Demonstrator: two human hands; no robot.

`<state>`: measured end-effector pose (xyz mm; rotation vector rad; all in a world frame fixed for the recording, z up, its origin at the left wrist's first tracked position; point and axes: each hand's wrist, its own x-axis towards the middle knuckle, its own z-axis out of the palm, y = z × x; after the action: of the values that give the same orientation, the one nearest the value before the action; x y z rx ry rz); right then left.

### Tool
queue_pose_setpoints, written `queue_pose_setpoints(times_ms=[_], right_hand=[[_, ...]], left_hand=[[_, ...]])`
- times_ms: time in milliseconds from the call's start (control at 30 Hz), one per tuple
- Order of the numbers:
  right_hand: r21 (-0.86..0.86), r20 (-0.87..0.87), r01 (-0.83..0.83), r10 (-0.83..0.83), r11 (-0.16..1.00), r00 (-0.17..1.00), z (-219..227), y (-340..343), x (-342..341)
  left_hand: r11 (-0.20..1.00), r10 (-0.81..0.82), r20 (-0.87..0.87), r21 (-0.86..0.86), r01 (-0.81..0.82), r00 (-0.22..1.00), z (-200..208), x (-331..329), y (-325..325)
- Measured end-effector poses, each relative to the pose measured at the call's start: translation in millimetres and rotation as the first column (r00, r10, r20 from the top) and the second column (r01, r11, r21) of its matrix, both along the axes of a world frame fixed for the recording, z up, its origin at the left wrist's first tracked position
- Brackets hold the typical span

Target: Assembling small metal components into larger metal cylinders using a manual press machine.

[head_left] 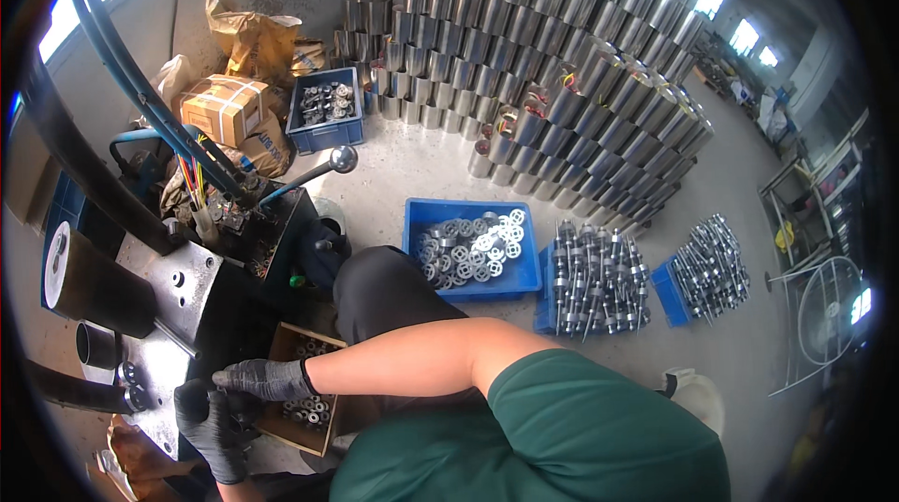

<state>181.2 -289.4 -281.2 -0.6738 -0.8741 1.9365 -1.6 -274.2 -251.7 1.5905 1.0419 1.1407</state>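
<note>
My left hand [213, 432], in a dark work glove, is closed with its fingers curled beside the edge of the metal press table [178, 352]. My right hand [267, 378], gloved too, reaches across from the right, its fingers pressed together and pointing at the left hand. The two hands nearly meet; whatever lies between them is hidden or too small to name. Under the right wrist stands an open box [273, 422] holding small metal rings [314, 411]. A dark cylinder [98, 279] of the press and a thin metal rod [178, 338] are just beyond my hands.
A ball-ended lever [343, 160] sticks out of the machine. Right of my knee, a blue bin [421, 212] holds round metal end caps [468, 249]. Shafted rotors [599, 282] fill further bins. Steel cylinders [524, 43] are stacked behind; a fan [829, 310] stands far right.
</note>
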Motion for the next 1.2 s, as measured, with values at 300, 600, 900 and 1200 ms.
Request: queue_pose_setpoints(times_ms=[300,600,900,1200], right_hand=[[0.289,0.148,0.149,-0.198,0.946,0.969,24,-13,37],[0.219,-0.216,0.42,-0.376,0.881,0.901,132,-112,183],[-0.182,0.329,0.924,-0.864,0.337,0.38,6,-263,382],[-0.08,0.731,0.834,-0.601,-0.546,-0.323,-118,-511,535]], left_hand=[[0.999,-0.039,0.181,0.001,0.04,0.983,0,34,-6],[0.93,-0.099,-0.242,0.323,0.177,0.965,-30,37,-8],[0.869,-0.31,-0.546,0.17,0.465,0.778,-19,42,-34],[0.83,-0.48,-0.645,-0.115,0.546,0.595,-61,31,-26]])
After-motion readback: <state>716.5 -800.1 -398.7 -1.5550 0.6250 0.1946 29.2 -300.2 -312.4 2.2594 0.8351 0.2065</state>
